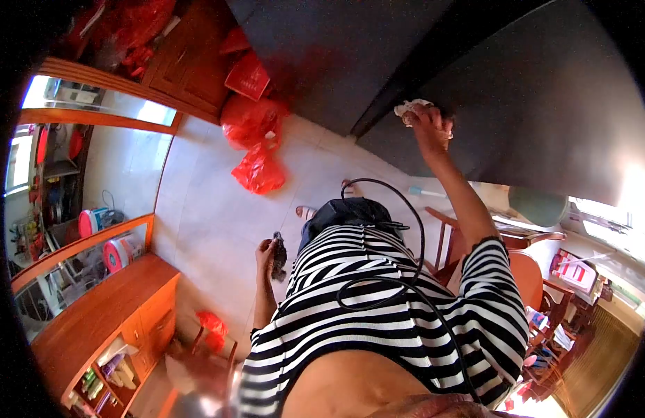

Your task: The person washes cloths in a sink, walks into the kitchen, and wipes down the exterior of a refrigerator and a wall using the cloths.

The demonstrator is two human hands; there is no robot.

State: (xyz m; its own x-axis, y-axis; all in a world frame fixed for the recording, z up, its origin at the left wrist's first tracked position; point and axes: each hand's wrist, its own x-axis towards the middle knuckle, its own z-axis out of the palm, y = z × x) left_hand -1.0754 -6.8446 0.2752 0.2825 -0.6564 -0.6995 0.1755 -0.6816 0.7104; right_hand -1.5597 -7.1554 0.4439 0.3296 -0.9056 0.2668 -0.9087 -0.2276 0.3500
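My right hand [431, 125] is raised against the large dark grey panel [531, 104], its fingers closed round a crumpled whitish cloth [410, 109] that touches the surface. Down at my other side, my left hand [267, 255] pinches a dark, crumpled cloth [278, 259], which hangs above the pale floor. A black cable [421, 230] loops across my striped shirt.
Red plastic bags [256, 167] lie on the floor beside a wooden cabinet [190, 63]. At the lower left stands a wooden counter [103, 320] with open shelves. Wooden chairs [526, 275] are at the right, behind my raised arm.
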